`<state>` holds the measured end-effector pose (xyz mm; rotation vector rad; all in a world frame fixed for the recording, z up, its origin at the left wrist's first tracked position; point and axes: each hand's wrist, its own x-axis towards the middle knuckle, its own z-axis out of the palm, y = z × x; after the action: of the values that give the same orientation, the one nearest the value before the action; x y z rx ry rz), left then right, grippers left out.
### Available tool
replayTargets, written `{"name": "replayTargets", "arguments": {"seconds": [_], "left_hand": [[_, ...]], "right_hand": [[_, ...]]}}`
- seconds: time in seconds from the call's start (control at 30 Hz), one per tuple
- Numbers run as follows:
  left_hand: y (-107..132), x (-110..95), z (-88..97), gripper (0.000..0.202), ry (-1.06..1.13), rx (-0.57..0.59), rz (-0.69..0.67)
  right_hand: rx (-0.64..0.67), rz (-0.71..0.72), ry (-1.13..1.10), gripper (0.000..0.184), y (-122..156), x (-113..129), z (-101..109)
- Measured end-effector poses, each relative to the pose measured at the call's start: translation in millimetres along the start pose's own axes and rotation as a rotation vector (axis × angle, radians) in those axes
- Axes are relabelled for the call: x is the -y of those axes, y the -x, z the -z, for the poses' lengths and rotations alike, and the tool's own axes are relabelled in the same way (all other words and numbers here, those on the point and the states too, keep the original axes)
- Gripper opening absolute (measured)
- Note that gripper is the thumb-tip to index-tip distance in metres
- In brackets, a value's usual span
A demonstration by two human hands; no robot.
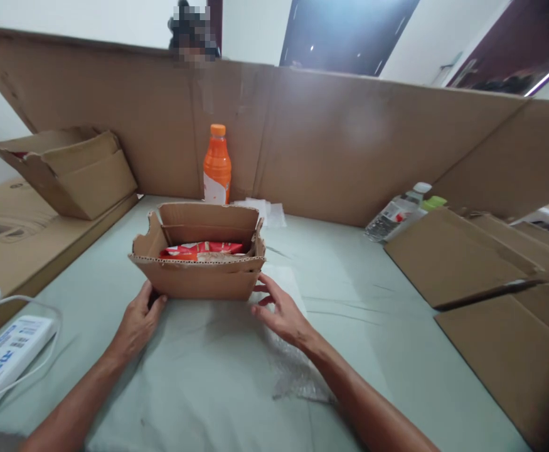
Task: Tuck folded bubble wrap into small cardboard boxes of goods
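A small open cardboard box (203, 282) with torn, uneven top edges stands on the pale green cloth in front of me. Inside it lie a red packet (208, 248) and an orange and brown one, partly hidden by the front wall. My left hand (140, 317) is closed around the box's lower left corner, thumb in front and the other fingers mostly hidden. At the lower right corner, my right hand (281, 311) has its fingers apart, with the fingertips against or very close to the side. Clear crinkled plastic (297, 370) lies beneath my right forearm.
An orange drink bottle (217, 166) stands behind the box, beside white sheets (271, 213). At right, a clear bottle (396, 213) leans near cardboard boxes (457, 257). Another open box (86, 176) sits at left; a white carton (10, 358) and cable lie nearer. A cardboard wall (330, 144) closes the back.
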<state>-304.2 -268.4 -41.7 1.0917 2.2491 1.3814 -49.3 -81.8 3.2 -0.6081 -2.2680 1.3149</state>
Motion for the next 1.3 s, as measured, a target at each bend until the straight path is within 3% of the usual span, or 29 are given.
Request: {"name": "replayTargets", "arguments": {"seconds": [0.1, 0.2, 0.27, 0.33, 0.4, 0.47, 0.57, 0.67, 0.73, 0.8, 0.87, 0.97, 1.03, 1.07, 1.17, 1.23, 1.3], "left_hand": [[0, 2, -1.9, 0.045, -0.072, 0.006, -0.015], [3, 5, -3.4, 0.059, 0.032, -0.032, -0.030], [6, 5, -3.1, 0.065, 0.059, -0.058, -0.020], [7, 4, -2.6, 0.068, 0.015, -0.070, -0.009], [6, 2, -2.2, 0.069, -0.031, -0.090, -0.004], [7, -1, -1.9, 0.069, -0.049, -0.127, -0.010], [18, -12, 0.4, 0.063, -0.110, -0.236, -0.077], [51, -31, 2.7, 0.051, -0.234, -0.362, -0.295], [80, -47, -0.7, 0.044, -0.256, -0.279, -0.466], [109, -64, -11.5, 0.048, -0.206, -0.008, -0.577], [131, -80, -29.3, 0.063, -0.144, 0.258, -0.593], [145, -99, -61.1, 0.074, -0.041, 0.431, -0.544], [144, -106, -79.3, 0.062, 0.000, 0.466, -0.466], [141, -108, -86.4, 0.054, -0.003, 0.466, -0.416], [132, -107, -99.8, 0.047, -0.081, 0.378, -0.309], [127, -102, -104.4, 0.053, -0.145, 0.319, -0.301], [125, -98, -108.6, 0.056, -0.194, 0.288, -0.331]], "right_hand": [[-0.021, -0.010, 0.065, 0.056, 21, 0, 25], [-0.054, -0.044, 0.215, 0.039, 56, 3, 58], [0.017, -0.056, 0.338, 0.042, 89, 6, 74], [0.153, -0.062, 0.476, 0.057, 124, 8, 80], [0.271, -0.051, 0.601, 0.074, 151, 7, 76], [0.277, -0.013, 0.691, 0.077, 166, 2, 63], [0.075, 0.070, 0.747, 0.045, 163, -8, 41], [-0.066, 0.128, 0.638, 0.029, 151, -8, 29], [-0.052, 0.098, 0.482, 0.026, 148, 1, 28], [0.002, -0.015, 0.324, 0.023, 148, 15, 31], [0.090, -0.162, 0.205, 0.022, 149, 29, 34], [0.240, -0.296, 0.091, 0.021, 146, 42, 38], [0.263, -0.297, 0.025, 0.019, 144, 42, 39], [0.215, -0.285, 0.008, 0.019, 144, 41, 40], [-0.152, -0.197, 0.112, 0.017, 153, 34, 41], [-0.347, -0.049, 0.272, 0.014, 164, 31, 39], [-0.327, 0.141, 0.405, 0.020, 172, 28, 32]]}}
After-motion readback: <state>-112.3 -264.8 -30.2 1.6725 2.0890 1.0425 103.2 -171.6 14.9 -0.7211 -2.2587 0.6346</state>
